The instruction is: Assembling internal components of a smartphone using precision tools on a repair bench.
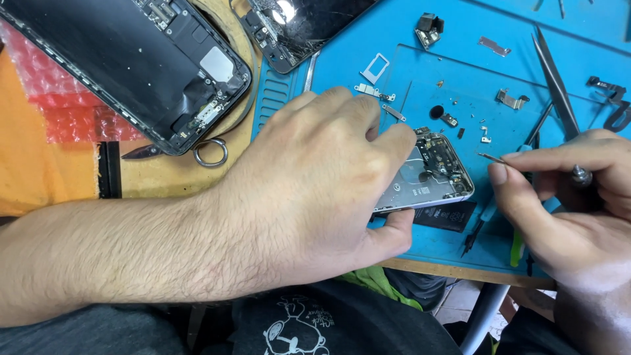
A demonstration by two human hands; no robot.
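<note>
My left hand (322, 177) grips an opened silver phone housing (434, 174) that lies on a blue work mat (460, 52), fingers over its top and thumb under its near edge. The housing's bare inside with small dark parts shows at its right end. My right hand (572, 204) holds a thin screwdriver (526, 163); its metal tip points left, just off the housing's right edge. A black battery (450, 217) lies flat on the mat under the housing's near side.
A large black open device back (125, 59) lies at upper left on bubble wrap, a cracked dark screen (302, 26) beside it. Tweezers (555, 85), a tray frame (376, 67), small brackets and screws lie scattered on the mat. Scissors (190, 151) rest on the wooden table.
</note>
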